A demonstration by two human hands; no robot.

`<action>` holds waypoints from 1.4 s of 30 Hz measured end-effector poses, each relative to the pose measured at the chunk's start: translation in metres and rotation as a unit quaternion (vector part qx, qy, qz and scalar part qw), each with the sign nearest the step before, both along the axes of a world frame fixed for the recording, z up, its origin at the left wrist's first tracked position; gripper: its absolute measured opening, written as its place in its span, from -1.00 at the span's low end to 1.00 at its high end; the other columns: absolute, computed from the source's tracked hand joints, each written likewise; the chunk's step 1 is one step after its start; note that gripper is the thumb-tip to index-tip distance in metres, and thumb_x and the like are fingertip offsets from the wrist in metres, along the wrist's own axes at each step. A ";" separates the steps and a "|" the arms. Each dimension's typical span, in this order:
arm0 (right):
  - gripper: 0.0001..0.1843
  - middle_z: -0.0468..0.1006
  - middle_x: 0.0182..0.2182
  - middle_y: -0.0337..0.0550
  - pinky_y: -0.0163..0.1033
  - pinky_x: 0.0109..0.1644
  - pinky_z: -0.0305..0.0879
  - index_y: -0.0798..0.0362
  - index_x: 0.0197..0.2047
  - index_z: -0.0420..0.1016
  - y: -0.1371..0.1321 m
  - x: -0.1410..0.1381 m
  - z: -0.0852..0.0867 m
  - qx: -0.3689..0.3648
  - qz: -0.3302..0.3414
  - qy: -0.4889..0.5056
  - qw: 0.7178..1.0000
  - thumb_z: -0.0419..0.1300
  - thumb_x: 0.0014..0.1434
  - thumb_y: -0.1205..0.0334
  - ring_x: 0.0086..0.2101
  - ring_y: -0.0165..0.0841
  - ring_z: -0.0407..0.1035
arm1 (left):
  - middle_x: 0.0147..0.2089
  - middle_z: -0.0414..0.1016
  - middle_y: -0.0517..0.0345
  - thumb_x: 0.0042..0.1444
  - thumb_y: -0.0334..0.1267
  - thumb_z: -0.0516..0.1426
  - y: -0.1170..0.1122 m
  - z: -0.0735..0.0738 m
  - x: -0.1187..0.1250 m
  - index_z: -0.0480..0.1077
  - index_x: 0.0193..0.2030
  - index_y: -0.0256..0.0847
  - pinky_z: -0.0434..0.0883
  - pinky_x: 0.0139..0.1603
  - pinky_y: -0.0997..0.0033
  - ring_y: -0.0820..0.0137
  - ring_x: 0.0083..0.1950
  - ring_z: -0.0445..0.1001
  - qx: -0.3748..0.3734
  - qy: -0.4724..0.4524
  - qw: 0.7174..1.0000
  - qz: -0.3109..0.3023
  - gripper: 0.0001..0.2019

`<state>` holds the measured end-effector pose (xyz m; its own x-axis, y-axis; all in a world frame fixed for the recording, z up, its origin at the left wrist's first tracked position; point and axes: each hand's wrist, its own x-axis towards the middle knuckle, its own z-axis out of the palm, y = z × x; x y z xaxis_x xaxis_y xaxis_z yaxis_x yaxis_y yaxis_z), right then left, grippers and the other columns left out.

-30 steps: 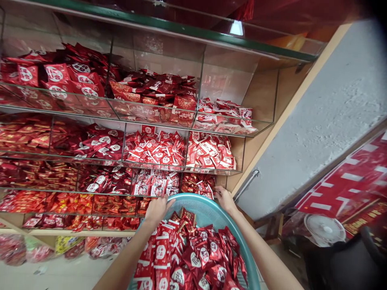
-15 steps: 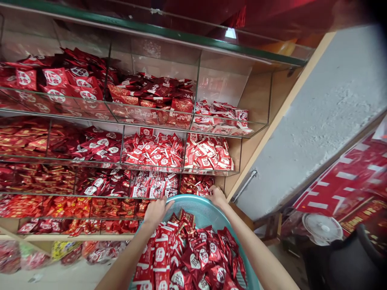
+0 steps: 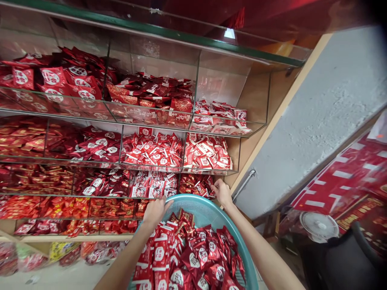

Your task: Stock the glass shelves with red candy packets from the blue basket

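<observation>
A teal plastic basket [image 3: 248,253] full of small red foil packets [image 3: 193,257] with white round labels is in front of me, leaning toward the shelves. My left hand [image 3: 155,212] is closed on its far left rim, thumb over the inner side, fingertips partly hidden. Just beyond the far right rim is my right hand [image 3: 223,194], off the basket, its fingers bent and apart from the thumb. Its fingertips are at the right side of a clear bin of red packets [image 3: 196,185]; nothing shows in them.
Tiered clear bins [image 3: 151,165] hold several kinds of red packets. A wooden side panel [image 3: 256,149] and grey wall [image 3: 290,129] bound them at the right. A dark chair [image 3: 347,257] and white round object [image 3: 319,224] are at lower right. Plastic bags [image 3: 63,251] lie below the shelves.
My right hand has come off the basket rim and shifted a little right, toward the bin's side. The left hand stays at the rim. The view has turned slightly.
</observation>
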<state>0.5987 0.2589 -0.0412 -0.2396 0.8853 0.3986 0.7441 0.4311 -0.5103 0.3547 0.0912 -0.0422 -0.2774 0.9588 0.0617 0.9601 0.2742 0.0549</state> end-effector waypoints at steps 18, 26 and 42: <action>-0.81 0.41 -0.55 -0.20 -0.32 -0.40 0.14 0.05 -0.48 0.22 -0.011 0.006 -0.032 -0.009 0.045 0.064 0.997 -0.03 0.08 0.14 -0.51 -0.39 0.28 | -0.35 0.48 -0.08 0.13 0.10 -0.33 0.000 -0.003 0.000 0.27 -0.10 -0.28 0.34 -0.34 0.31 0.20 -0.30 0.48 0.003 0.005 1.000 0.000 -0.42; -0.83 0.46 -0.43 -0.14 -0.29 -0.31 0.21 0.06 -0.36 0.28 0.003 -0.003 -0.029 -0.040 0.020 0.074 0.996 -0.01 0.05 0.15 -0.42 -0.35 0.34 | -0.36 0.47 -0.09 0.12 0.13 -0.32 0.000 -0.002 -0.001 0.27 -0.10 -0.28 0.34 -0.35 0.33 0.20 -0.30 0.48 0.002 0.009 1.000 0.001 -0.41; -0.82 0.45 -0.31 0.01 -0.29 -0.27 0.16 0.12 -0.30 0.40 -0.023 0.000 -0.002 -0.098 -0.025 -0.308 0.946 -0.02 0.13 0.30 -0.25 -0.28 0.37 | -0.32 0.47 -0.12 0.13 0.11 -0.32 -0.001 0.002 0.002 0.25 -0.04 -0.29 0.33 -0.31 0.31 0.21 -0.27 0.47 -0.018 0.007 1.000 0.006 -0.41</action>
<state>0.5985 0.2359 -0.0431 -0.3284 0.9442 0.0248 0.9434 0.3292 -0.0400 0.3568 0.0901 -0.0402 -0.2892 0.9568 0.0319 0.9570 0.2882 0.0321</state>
